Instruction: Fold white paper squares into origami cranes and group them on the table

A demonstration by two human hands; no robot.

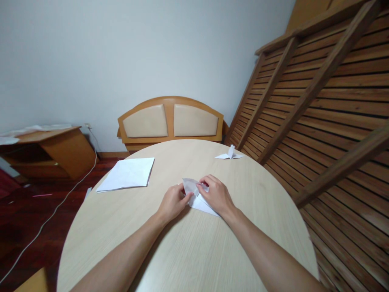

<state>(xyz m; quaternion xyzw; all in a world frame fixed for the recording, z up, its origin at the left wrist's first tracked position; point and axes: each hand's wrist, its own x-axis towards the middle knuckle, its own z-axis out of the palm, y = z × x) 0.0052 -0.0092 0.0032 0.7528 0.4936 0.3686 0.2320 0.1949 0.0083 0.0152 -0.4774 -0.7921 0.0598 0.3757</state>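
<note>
A partly folded piece of white paper (194,194) lies near the middle of a round pale wooden table (188,247). My left hand (172,202) pinches its left flap with fingers closed. My right hand (216,194) rests on the paper's right side, fingers curled and pressing a fold down. One flap of the paper stands up between both hands. The part of the sheet under my right hand is hidden.
A stack of flat white sheets (127,174) lies at the table's far left. A finished folded paper figure (230,154) sits at the far right edge. A padded wooden headboard (170,121) leans behind the table, a slatted wooden frame (319,101) to the right, a cable (51,215) on the floor.
</note>
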